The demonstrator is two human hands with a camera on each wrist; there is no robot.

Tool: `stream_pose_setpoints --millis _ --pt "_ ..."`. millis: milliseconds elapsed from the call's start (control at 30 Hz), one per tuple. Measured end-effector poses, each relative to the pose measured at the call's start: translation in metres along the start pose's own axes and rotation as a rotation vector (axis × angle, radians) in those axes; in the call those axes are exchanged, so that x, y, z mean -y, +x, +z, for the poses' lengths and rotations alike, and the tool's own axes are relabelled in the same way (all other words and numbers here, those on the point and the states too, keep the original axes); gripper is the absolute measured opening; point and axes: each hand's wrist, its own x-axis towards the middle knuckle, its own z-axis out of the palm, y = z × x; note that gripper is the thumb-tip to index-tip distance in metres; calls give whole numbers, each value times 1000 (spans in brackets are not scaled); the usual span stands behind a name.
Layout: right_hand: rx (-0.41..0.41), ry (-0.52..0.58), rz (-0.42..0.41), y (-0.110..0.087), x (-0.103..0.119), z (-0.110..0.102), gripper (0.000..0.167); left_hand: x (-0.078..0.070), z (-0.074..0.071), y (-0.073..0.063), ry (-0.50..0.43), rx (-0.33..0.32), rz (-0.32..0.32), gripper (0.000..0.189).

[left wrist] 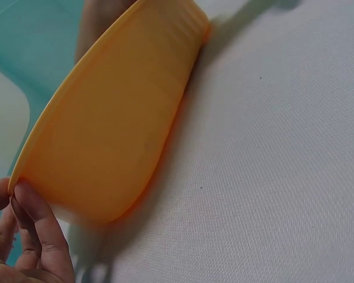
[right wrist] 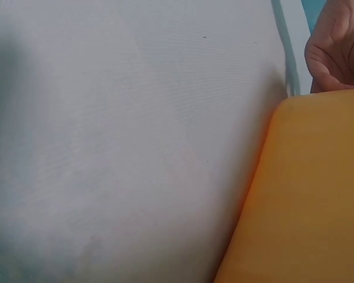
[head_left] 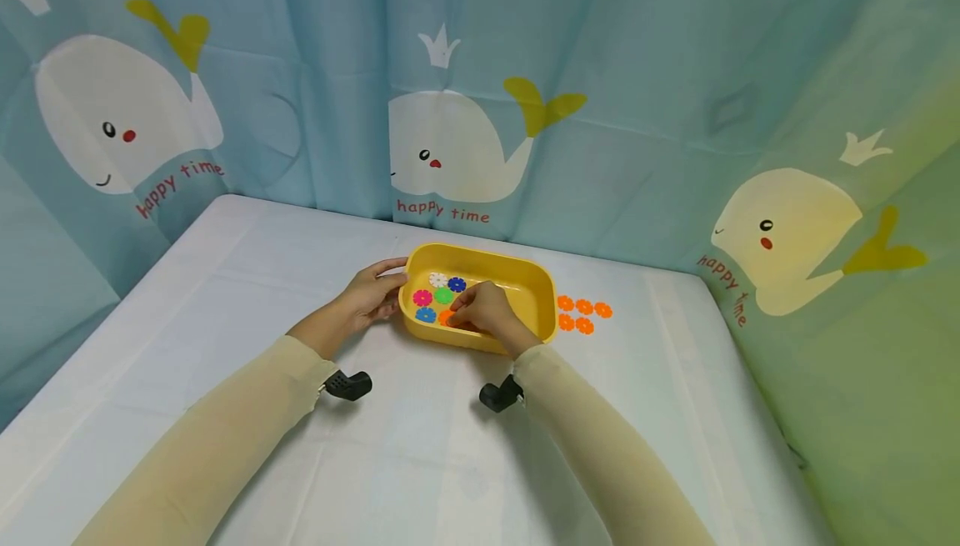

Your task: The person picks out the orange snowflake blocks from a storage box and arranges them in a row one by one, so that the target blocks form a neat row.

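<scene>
A yellow plastic basin [head_left: 540,304] stands on the table. My left hand [head_left: 372,294] pinches its rim at the left end; in the left wrist view, fingers [left wrist: 44,227] grip the rim edge. Inside, my right hand [head_left: 487,309] reaches down with curled fingers and pinches an orange notched disc [head_left: 446,318], partly hidden by the fingertips. Around that disc lie a white disc [head_left: 438,280], a dark blue disc [head_left: 457,284], a pink disc [head_left: 422,298], a green disc [head_left: 443,296] and a light blue disc [head_left: 425,314]. The basin wall [right wrist: 307,177] hides the right fingertips in the right wrist view.
Several orange discs [head_left: 584,307] lie in two rows just right of the basin. A white cloth covers the table [head_left: 405,463]. Behind it hangs a blue curtain [head_left: 637,129] with whale prints. Black wrist cameras [head_left: 349,385] hang under both sleeves.
</scene>
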Motion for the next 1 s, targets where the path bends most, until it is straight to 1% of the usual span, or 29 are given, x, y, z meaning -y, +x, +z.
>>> stream_pose_setpoints --millis 200,300,467,733,900,1000 --pt "28 36 54 0 0 -2 14 0 -1 1 -2 1 0 45" --pt "34 35 62 -1 1 -2 14 0 -1 0 -2 -2 -2 45" --pt "44 21 41 0 1 -3 16 -1 0 0 1 -8 -7 44" --pt "54 0 7 -1 2 -5 16 -2 0 -1 -1 -3 5 44" --pt "59 7 9 -2 3 -5 16 -2 0 -2 -2 -5 -2 44" --pt "66 31 20 -2 3 -6 15 -2 -1 -3 0 2 -2 45"
